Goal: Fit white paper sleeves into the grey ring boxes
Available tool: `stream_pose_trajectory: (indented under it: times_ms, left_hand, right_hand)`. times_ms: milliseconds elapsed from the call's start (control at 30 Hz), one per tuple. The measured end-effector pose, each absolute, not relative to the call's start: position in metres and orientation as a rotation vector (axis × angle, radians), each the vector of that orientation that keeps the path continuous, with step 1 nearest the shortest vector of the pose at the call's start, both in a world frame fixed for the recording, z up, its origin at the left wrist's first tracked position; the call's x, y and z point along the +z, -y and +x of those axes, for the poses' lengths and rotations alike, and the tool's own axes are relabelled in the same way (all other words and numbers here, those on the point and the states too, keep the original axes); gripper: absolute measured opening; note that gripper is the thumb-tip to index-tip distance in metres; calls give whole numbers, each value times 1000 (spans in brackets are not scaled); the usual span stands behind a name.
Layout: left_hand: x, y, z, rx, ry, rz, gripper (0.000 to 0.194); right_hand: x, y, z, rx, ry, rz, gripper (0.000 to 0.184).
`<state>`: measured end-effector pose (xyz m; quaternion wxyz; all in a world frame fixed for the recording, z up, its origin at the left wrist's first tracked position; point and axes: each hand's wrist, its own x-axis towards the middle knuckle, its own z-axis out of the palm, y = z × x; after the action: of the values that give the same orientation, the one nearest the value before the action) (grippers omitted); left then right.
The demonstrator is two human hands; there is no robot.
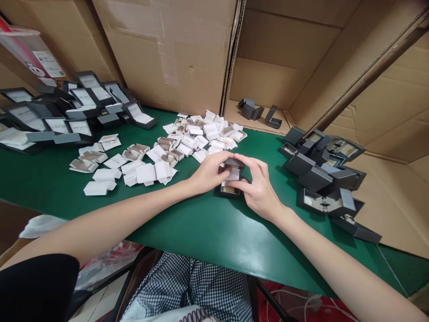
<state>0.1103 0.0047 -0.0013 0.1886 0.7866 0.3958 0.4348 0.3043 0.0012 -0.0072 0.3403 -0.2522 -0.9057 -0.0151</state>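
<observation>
At the middle of the green table [208, 232], a small dark hinged box [230, 194] stands with its lid raised. My left hand [209, 173] grips it from the left, thumb inside against a white insert [233, 174]. From the other side my right hand [258, 190] curls around the lid, and its thumb presses on the insert's lower part. Fingers cover part of the box. Just beyond my hands spreads a pile of folded white card inserts [211, 131], some with print on them.
Larger dark boxes with white linings [70, 112] are heaped at the left. Several small dark boxes [315, 176] are piled at the right. An open cardboard carton [264, 85] at the back holds a few dark boxes [250, 109]. A clear plastic tub [30, 49] stands far left.
</observation>
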Motion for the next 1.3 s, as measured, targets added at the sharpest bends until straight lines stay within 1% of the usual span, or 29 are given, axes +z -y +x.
stream_pose_trajectory:
  times_ms: [167,233,433,500,567,700,833,1067,1200,1300]
  left_hand:
    - [0,-5,112,1227,-1089,2159,29]
    - [0,-4,113,1231,-1091,2140,29]
    - [0,-4,112,1156,-1095,2048,45]
    - [-1,-5,112,1127,-1113,1984,45]
    - [-2,-6,112,1121,-1129,1938,39]
    - [-4,-10,111,1107,-1160,1947,16]
    - [-5,-9,112,1132,-1193,1966,13]
    - [11,-5,109,1165,-1100,2100,29]
    - [18,-11,96,1239,-1359,2166,34]
    - [17,-16,87,1081,-1610,2219,40]
  right_hand:
    - [-11,-3,305,-29,2375,-724,46]
    - [-11,-3,305,-18,2375,-741,46]
    - [-12,-5,305,32,2400,-743,39]
    - [-12,-5,305,43,2407,-740,40]
    - [-12,-6,306,52,2409,-719,40]
    - [-10,-5,306,40,2351,-686,40]
    - [-10,-5,307,-26,2313,-736,39]
    - [-10,-6,307,-29,2327,-746,36]
    - [-9,-5,307,0,2282,-701,35]
    - [-8,-3,306,21,2318,-635,37]
